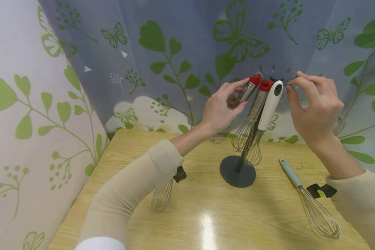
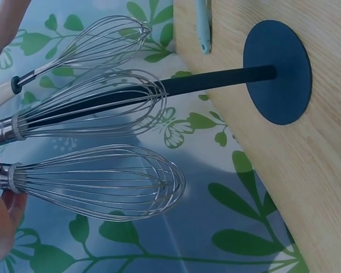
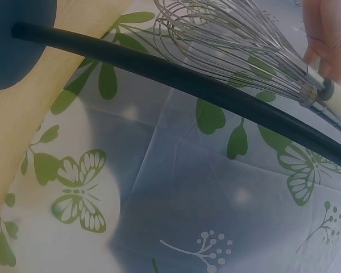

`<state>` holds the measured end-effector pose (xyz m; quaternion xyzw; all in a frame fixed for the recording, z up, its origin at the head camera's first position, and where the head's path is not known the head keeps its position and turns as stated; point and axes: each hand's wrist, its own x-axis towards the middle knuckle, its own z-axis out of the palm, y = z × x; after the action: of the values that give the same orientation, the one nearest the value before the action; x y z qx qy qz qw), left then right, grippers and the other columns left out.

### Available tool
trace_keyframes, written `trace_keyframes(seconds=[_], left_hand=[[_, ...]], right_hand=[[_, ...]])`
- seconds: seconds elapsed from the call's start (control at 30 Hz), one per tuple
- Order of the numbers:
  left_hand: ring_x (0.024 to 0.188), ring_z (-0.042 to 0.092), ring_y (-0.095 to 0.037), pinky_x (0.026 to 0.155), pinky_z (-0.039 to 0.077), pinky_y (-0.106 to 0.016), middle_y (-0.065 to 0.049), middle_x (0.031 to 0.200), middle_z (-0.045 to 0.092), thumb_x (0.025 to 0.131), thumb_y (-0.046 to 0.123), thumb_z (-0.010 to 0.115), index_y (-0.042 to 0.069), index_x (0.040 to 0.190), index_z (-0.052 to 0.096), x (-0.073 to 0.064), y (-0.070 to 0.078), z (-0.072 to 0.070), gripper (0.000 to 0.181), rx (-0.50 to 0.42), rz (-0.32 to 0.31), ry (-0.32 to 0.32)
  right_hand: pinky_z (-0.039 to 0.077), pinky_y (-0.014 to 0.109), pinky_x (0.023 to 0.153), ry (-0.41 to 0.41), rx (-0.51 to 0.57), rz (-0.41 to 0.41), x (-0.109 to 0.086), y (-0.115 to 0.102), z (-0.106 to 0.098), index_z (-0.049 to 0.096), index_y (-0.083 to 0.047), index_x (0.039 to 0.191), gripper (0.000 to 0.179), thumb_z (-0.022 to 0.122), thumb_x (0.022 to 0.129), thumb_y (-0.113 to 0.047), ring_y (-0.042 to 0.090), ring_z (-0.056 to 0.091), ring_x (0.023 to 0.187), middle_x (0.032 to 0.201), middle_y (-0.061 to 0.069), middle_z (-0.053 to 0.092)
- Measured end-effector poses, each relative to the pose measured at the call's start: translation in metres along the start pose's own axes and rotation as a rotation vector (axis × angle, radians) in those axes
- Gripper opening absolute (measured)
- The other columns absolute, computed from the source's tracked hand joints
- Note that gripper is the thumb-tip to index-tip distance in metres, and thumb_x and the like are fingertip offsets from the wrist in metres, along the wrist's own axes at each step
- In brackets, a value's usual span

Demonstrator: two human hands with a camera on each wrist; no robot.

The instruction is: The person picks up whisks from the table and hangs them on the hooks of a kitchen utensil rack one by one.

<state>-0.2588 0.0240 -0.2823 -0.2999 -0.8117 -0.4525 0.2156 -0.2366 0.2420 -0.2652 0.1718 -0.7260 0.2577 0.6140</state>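
Observation:
My left hand (image 1: 220, 106) holds a whisk by its steel handle (image 1: 244, 94), its red end up beside the stand's top. The wire loops (image 2: 102, 182) of that whisk point down in the left wrist view. Beside it hang a second red-ended steel whisk (image 1: 257, 104) and a white-handled whisk (image 1: 269, 106). All three cluster around a black stand with a round base (image 1: 237, 172) and a crown of hooks (image 1: 273, 71). My right hand (image 1: 317, 104) pinches a dark hook at the crown's right side. The pole (image 3: 159, 73) slants across the right wrist view.
A whisk with a light blue handle (image 1: 290, 172) lies on the wooden table (image 1: 181, 222) at the right. Another whisk (image 1: 162, 197) lies partly hidden under the left sleeve. A leaf-and-butterfly patterned curtain (image 1: 181, 31) stands close behind the table.

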Motion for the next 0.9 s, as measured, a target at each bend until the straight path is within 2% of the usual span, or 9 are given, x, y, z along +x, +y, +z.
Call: trace_keyframes(seconds=[0.07, 0.3, 0.57, 0.7, 0.9], left_hand=[[0.096, 0.073, -0.017, 0.077, 0.056, -0.009, -0.008, 0.13, 0.066, 0.1, 0.015, 0.073, 0.018, 0.155, 0.054, -0.001, 0.0, 0.002, 0.058, -0.002, 0.002, -0.001], [0.103, 0.074, -0.017, 0.083, 0.057, -0.009, -0.008, 0.133, 0.065, 0.102, 0.016, 0.072, 0.019, 0.157, 0.051, -0.003, -0.001, 0.006, 0.059, -0.002, -0.01, -0.013], [0.105, 0.075, -0.018, 0.086, 0.058, -0.01, -0.008, 0.135, 0.064, 0.102, 0.018, 0.071, 0.019, 0.158, 0.05, -0.005, -0.002, 0.01, 0.059, 0.013, -0.001, -0.009], [0.106, 0.075, -0.018, 0.086, 0.058, -0.01, -0.008, 0.134, 0.065, 0.102, 0.018, 0.071, 0.019, 0.157, 0.05, -0.005, -0.003, 0.011, 0.059, 0.011, 0.004, -0.007], [0.109, 0.075, -0.019, 0.09, 0.058, -0.01, -0.009, 0.134, 0.065, 0.102, 0.017, 0.071, 0.018, 0.157, 0.05, -0.005, -0.005, 0.012, 0.059, -0.017, -0.001, -0.012]], right_hand=[[0.049, 0.029, 0.082, 0.001, 0.0, 0.001, 0.0, 0.0, 0.0, 0.078, -0.002, 0.097, 0.014, 0.075, 0.097, -0.015, 0.05, 0.069, 0.098, 0.111, 0.019, 0.08], [0.038, 0.014, 0.084, 0.006, 0.008, 0.004, 0.0, -0.001, 0.0, 0.078, -0.001, 0.096, 0.014, 0.075, 0.096, -0.015, 0.05, 0.069, 0.098, 0.111, 0.019, 0.08], [0.045, 0.02, 0.084, 0.006, 0.005, 0.004, 0.0, 0.0, 0.0, 0.078, -0.002, 0.096, 0.013, 0.076, 0.096, -0.015, 0.049, 0.069, 0.099, 0.111, 0.019, 0.08], [0.044, 0.018, 0.085, 0.009, 0.006, 0.007, 0.0, 0.0, 0.0, 0.078, -0.001, 0.096, 0.015, 0.075, 0.096, -0.016, 0.049, 0.069, 0.099, 0.111, 0.019, 0.08], [0.049, 0.028, 0.084, 0.006, 0.008, 0.006, 0.0, 0.0, 0.0, 0.078, -0.001, 0.096, 0.014, 0.076, 0.096, -0.015, 0.05, 0.069, 0.098, 0.11, 0.019, 0.08]])
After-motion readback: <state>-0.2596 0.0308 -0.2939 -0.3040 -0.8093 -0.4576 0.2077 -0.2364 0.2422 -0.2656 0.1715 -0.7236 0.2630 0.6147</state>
